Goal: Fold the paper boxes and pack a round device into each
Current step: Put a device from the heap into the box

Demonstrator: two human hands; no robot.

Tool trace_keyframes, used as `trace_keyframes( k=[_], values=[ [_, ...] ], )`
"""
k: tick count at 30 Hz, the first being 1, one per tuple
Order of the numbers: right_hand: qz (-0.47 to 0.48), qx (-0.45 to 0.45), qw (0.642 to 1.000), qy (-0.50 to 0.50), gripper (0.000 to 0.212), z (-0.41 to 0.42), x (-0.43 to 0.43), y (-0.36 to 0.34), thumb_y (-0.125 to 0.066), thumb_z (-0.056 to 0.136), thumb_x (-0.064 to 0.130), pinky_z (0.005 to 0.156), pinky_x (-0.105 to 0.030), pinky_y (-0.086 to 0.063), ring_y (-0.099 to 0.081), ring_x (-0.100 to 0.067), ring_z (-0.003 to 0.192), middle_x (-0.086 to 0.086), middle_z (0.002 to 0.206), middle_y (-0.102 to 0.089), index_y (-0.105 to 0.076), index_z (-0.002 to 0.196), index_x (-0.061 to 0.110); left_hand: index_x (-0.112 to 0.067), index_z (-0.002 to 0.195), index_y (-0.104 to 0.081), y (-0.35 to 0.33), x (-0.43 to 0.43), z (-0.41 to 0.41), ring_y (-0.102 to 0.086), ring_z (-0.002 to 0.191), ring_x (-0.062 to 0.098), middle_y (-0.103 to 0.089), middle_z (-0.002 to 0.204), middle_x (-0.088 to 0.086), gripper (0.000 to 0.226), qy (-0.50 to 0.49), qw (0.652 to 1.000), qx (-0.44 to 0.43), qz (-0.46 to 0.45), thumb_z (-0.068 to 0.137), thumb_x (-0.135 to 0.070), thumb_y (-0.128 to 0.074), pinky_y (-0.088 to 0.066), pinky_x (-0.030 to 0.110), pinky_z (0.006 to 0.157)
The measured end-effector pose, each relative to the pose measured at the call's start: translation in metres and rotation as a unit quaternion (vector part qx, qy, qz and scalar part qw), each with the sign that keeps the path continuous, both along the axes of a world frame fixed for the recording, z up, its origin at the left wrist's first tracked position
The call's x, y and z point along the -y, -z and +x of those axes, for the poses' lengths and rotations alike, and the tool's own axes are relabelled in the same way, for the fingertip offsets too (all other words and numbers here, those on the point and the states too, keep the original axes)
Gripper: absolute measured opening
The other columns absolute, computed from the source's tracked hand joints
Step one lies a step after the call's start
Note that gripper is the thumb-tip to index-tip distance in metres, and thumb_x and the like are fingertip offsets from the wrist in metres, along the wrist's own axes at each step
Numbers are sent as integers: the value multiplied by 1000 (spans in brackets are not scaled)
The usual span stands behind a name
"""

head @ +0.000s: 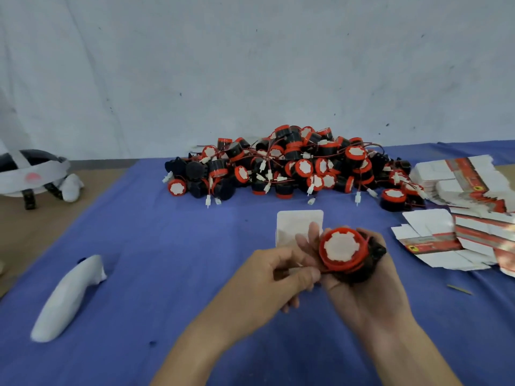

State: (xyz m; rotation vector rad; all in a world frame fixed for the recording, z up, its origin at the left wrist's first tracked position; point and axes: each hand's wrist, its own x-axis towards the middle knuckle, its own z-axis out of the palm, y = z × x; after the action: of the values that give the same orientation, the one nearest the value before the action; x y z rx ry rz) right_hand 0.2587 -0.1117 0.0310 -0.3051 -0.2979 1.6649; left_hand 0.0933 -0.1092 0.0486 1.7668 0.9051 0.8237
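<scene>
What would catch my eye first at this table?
A big heap of red-and-black round devices, wires tangled through it, sits at the back of the blue cloth. In front, the right hand grips one round device while the left hand pinches its lower edge; flat printed boxes lie stacked at right.

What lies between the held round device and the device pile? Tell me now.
A white paper box, partly behind the fingers, then bare blue cloth; the head view shows this.

Scuffed white wall [250, 65]; blue tablecloth [139, 246], apparently fabric.
</scene>
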Motion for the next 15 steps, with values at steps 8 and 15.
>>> trace_keyframes(
  k=[8,15],
  values=[
    [18,99,989,-107,22,0,5,-1,-87,69,28,85,-39,-58,-69,-26,111,-8,97,-71,-71,79,16,-4,107,-63,-2,2,-13,-65,65,14,-71,77,5,24,-36,994,50,-95,89,-15,-74,-56,23,65],
    [28,182,976,-114,53,0,6,4,-93,60,21,95,-67,-48,-63,-46,118,-22,130,-65,-76,106,4,-28,113,-59,7,3,-18,-74,76,15,-76,86,-2,25,-163,979,79,-89,92,-15,-68,-58,23,78]
  ],
)
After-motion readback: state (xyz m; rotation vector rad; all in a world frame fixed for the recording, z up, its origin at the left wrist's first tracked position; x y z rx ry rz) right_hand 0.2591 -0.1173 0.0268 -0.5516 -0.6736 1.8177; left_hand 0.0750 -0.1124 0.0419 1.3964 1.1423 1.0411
